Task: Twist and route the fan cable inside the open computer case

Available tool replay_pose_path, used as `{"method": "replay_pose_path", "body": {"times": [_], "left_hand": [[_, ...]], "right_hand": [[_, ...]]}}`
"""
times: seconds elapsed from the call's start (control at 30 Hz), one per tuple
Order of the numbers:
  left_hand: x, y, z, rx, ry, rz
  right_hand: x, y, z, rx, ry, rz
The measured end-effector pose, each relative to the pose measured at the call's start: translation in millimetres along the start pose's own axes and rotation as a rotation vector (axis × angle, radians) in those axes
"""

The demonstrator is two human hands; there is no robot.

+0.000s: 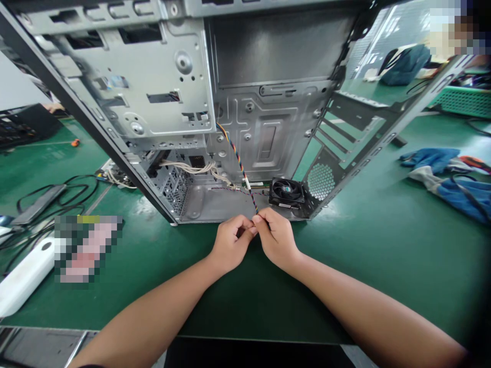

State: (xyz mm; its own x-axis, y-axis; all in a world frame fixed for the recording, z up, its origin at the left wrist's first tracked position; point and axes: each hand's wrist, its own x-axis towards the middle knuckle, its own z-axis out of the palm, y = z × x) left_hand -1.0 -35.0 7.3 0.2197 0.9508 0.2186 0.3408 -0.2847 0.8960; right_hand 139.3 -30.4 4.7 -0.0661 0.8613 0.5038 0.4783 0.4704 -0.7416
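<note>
An open metal computer case (172, 82) stands on the green table in front of me. From its drive cage a twisted multicolour cable (238, 156) with a white band runs down to my hands. My left hand (232, 244) and my right hand (278, 237) meet at the cable's lower end, fingers pinched around it; the very tip is hidden between them. Behind my right hand, a black cooling fan (287, 191) sits on the case's floor. A bundle of pale wires (199, 167) and a thin dark twisted wire (230, 190) lie further inside.
Left on the green table (153, 286) are black cables (82, 186), a white elongated object (28, 278) and a blurred-out item (90, 248). Blue-grey gloves (456, 174) lie at right, with a green basket (464, 101) behind. The case's frame rises on both sides of my reach.
</note>
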Motion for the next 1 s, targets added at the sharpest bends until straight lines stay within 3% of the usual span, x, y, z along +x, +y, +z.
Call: {"method": "replay_pose_path", "body": {"times": [0.57, 1.0], "left_hand": [[0.3, 0.6, 1.6, -0.091, 0.037, -0.042], [3.5, -6.5, -0.9, -0.255, -0.066, -0.108]], "right_hand": [[1.2, 0.1, 0.1, 0.027, 0.035, 0.029], [0.3, 0.1, 0.6, 0.034, 0.007, 0.035]]}}
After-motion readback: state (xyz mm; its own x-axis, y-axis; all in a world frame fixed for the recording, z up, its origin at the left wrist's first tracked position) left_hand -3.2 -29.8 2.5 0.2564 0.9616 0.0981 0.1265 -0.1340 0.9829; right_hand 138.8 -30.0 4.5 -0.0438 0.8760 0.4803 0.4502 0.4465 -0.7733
